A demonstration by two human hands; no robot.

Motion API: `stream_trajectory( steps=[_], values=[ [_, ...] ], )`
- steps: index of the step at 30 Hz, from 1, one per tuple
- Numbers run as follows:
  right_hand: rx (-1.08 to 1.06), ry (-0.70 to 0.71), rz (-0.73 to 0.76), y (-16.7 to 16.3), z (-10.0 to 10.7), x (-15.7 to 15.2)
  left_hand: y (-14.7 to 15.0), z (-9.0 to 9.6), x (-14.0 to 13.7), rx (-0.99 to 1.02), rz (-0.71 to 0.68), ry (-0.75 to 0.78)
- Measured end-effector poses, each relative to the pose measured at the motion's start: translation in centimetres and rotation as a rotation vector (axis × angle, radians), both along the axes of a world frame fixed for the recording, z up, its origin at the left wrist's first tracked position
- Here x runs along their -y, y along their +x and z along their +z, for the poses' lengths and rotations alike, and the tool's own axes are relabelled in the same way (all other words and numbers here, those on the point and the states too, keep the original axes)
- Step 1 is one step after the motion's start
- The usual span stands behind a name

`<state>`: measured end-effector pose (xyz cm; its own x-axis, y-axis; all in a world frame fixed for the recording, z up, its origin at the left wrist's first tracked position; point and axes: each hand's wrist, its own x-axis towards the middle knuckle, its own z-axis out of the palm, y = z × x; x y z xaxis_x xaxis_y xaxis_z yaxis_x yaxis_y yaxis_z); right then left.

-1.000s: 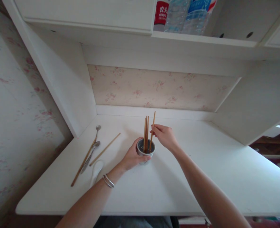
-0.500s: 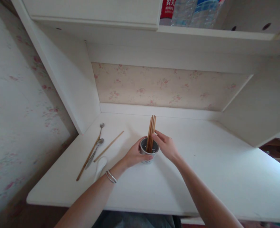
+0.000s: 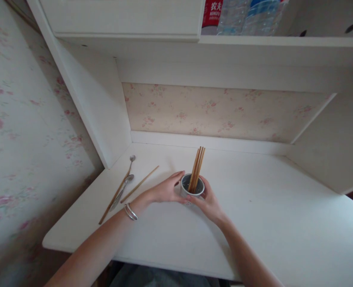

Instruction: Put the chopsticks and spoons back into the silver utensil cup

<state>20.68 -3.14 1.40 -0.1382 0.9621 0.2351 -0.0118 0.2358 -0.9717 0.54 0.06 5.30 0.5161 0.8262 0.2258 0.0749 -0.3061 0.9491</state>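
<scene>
A metal utensil holder (image 3: 183,184) with small holes stands on the white desk, and several wooden chopsticks (image 3: 197,169) lean upright in it. My right hand (image 3: 209,203) is wrapped round its right side, thumb across the front. At its left side is my left hand (image 3: 168,189), fingers and thumb apart; whether it still touches the metal is hard to tell. Left of the hands, a single chopstick (image 3: 140,184) lies slanted on the desk. Farther left lie another chopstick (image 3: 107,211), a metal spoon (image 3: 129,178) and a small long-handled spoon (image 3: 132,158).
The white desk (image 3: 272,223) reaches to a back panel and side walls. Overhead runs a shelf (image 3: 278,41) with plastic bottles (image 3: 233,18) and a red-labelled package (image 3: 212,14). A flowered wall (image 3: 44,131) borders the desk's left side.
My right hand has left the chopsticks and closed round the holder. My left hand's grip has loosened at the holder's left side. A white spoon is now hidden by my left forearm.
</scene>
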Motion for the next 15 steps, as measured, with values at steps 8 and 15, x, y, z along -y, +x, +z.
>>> stream_trajectory(
  steps=[8, 15],
  values=[
    [0.048, 0.017, -0.029, -0.3, -0.4, -0.1, -8.0, 1.6, -5.0, -1.182, 0.394, 0.169],
    [0.03, -0.003, -0.036, -0.3, -0.2, 0.1, -9.3, -0.9, -7.0, -1.349, 0.447, 0.081]
  ],
)
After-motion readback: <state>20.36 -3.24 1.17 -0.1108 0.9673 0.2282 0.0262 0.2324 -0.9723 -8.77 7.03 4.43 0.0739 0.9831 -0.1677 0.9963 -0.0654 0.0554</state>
